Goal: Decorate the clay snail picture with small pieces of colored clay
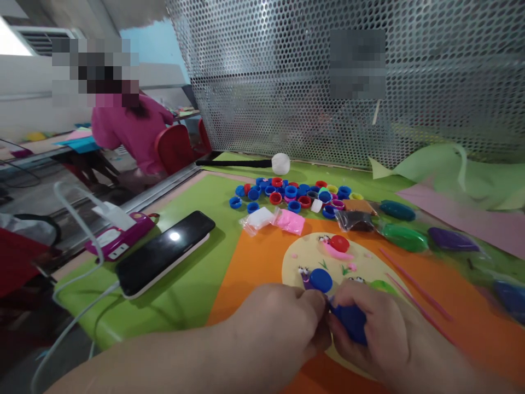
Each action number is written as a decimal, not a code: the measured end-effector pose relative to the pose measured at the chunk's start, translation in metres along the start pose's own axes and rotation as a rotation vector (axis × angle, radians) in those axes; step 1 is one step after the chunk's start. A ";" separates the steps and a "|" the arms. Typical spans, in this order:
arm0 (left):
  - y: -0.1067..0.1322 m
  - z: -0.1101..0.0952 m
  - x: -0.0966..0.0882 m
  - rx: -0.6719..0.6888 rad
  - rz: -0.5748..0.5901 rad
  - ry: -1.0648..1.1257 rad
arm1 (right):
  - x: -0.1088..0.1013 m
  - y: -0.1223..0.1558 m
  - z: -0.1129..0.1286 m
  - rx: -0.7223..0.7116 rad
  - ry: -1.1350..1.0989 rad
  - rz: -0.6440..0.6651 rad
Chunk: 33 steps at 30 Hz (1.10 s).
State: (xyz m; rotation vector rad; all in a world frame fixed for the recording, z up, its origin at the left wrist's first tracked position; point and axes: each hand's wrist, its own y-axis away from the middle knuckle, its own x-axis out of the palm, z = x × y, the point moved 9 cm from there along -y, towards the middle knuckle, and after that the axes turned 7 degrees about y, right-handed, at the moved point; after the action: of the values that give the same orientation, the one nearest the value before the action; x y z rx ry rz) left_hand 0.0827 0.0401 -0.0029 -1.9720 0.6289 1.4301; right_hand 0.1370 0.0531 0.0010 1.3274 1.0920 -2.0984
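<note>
My right hand [373,323] is closed around a packet of blue modelling clay [351,324]. Fingers pinched together, my left hand [287,323] meets the packet's near-left end; what lies between those fingertips is hidden. Beneath both hands is a cream paper oval [301,251] on an orange sheet [246,262]. Snail figures of clay and bottle caps sit on the oval: one with a red cap [339,243] and pink body, one with a blue cap [320,280] and purple body. A third, with a green shell [383,287], is partly covered by my right hand.
Several bottle caps [291,191] lie piled at the back. White [260,218], pink [289,220] and green [405,237] clay packets surround the oval. Pink strips [422,290] lie right; a phone [166,251] and power strip [121,235] left. A person [127,131] sits beyond.
</note>
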 end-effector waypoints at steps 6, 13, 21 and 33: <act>-0.001 -0.001 -0.004 0.020 -0.044 -0.078 | -0.011 -0.005 0.005 -0.028 0.092 -0.075; 0.001 -0.005 -0.003 0.047 -0.038 -0.067 | -0.021 -0.001 0.014 -0.108 0.141 -0.163; -0.002 0.000 -0.033 0.056 -0.192 -0.042 | -0.024 0.001 -0.016 0.109 -0.150 -0.194; 0.002 -0.020 -0.053 0.282 -0.335 -0.169 | 0.045 0.014 -0.008 0.844 -1.586 0.207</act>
State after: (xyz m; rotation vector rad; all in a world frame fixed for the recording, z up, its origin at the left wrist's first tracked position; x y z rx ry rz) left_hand 0.0783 0.0251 0.0521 -1.6269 0.3780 1.2123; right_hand 0.1310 0.0540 -0.0468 -0.2975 -0.5949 -2.4535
